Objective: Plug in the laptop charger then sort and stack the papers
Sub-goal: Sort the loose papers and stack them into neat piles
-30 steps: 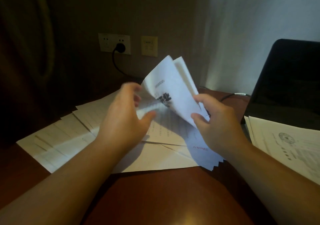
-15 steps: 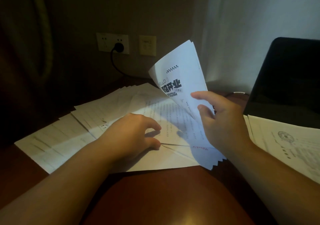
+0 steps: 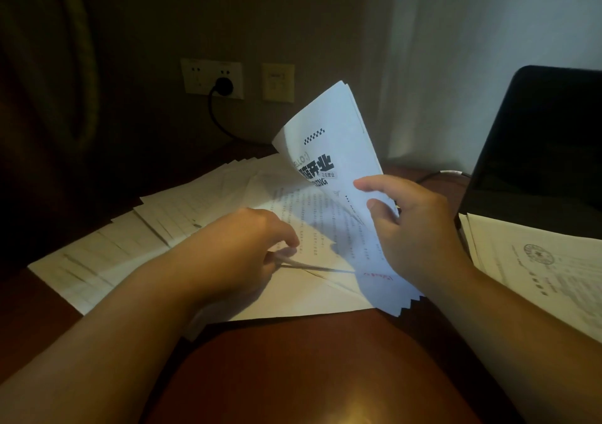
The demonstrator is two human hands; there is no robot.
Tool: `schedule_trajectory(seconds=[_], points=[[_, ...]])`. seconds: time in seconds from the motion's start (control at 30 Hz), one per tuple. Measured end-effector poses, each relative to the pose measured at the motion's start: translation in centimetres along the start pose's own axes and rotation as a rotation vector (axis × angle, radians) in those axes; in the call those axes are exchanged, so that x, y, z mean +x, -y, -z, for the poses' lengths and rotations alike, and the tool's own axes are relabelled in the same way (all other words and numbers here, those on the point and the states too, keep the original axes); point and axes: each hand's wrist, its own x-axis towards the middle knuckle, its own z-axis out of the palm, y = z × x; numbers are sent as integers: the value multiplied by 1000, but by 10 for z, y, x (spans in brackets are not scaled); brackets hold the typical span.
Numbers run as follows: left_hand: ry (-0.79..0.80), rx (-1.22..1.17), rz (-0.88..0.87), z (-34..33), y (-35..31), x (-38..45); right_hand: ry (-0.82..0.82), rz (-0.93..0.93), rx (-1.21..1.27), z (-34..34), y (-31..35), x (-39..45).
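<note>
Loose white papers (image 3: 182, 208) lie fanned across the brown desk (image 3: 293, 374). My right hand (image 3: 413, 225) grips a bundle of sheets (image 3: 332, 150), bent upright, with bold black print on the top page. My left hand (image 3: 241, 251) is low on the desk and pinches the edge of a flat sheet (image 3: 303, 293) at its fingertips. The black charger plug (image 3: 224, 85) sits in the wall socket (image 3: 211, 78), and its cable (image 3: 224, 127) runs down behind the papers. The dark laptop (image 3: 537, 153) stands at the right.
A second stack of printed papers (image 3: 547, 267) with a round stamp lies at the right in front of the laptop. A beige wall switch plate (image 3: 278, 82) is beside the socket. A dark curtain (image 3: 49, 65) hangs at the left. A cable end (image 3: 449, 173) reaches the laptop.
My right hand raised the bundle more upright, showing its printed page. My left hand dropped from the bundle to the flat sheets and took hold of one edge.
</note>
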Motion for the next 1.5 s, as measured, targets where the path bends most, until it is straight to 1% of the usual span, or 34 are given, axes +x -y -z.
schedule_trajectory(seconds=[0.1, 0.17, 0.2, 0.3, 0.33, 0.4, 0.5, 0.57, 0.67, 0.7, 0.73, 0.77, 0.8, 0.83, 0.9, 0.93, 0.97, 1.1, 1.27, 1.37, 1.5], points=[[-24, 15, 18, 2, 1, -1, 44, 25, 14, 1, 3, -1], [-83, 8, 61, 4, 1, 0, 111, 62, 24, 2, 5, -2], [-149, -4, 78, 4, 1, 2, 151, 83, 34, 2, 6, -3], [-437, -42, 108, 2, 1, 6, 260, 147, 42, 0, 7, -4], [-503, -65, 121, 3, -1, 6, 283, 171, 32, -1, 8, -4], [-578, -95, 141, 4, -6, 4, 315, 219, 3, -1, 8, -4], [-695, -65, 129, 5, -11, 2, 304, 272, -56, -3, 7, -5], [-780, -76, 162, 6, -16, 2, 286, 269, -94, -3, 6, -5], [-920, -203, 231, 14, -21, -2, 237, 220, -123, -3, 6, -5], [-938, -253, 221, 16, -23, -5, 205, 199, -116, -2, 7, -5], [-916, -292, 179, 18, -23, -7, 168, 171, -99, 0, 8, -5], [-841, -303, 129, 19, -23, -8, 132, 140, -76, 1, 9, -4], [-707, -279, 94, 18, -23, -8, 96, 116, -56, 2, 9, -4], [-534, -228, 83, 15, -22, -7, 67, 105, -42, 3, 9, -4], [-228, -117, 102, 6, -20, -3, 40, 116, -42, 3, 8, -3], [-130, -94, 121, 4, -20, -2, 40, 121, -48, 3, 8, -3], [-66, -94, 148, 4, -20, -2, 42, 122, -51, 2, 8, -3], [-16, -65, 157, 8, -20, -2, 46, 123, -26, 1, 6, -3], [-22, -101, 145, 8, -18, 0, 55, 143, -21, 1, 3, -3], [-9, -83, 106, 6, -13, -1, 41, 165, -42, -2, 2, -2], [-88, -37, 72, 0, -6, -2, 49, 168, -42, -2, 2, -2]])
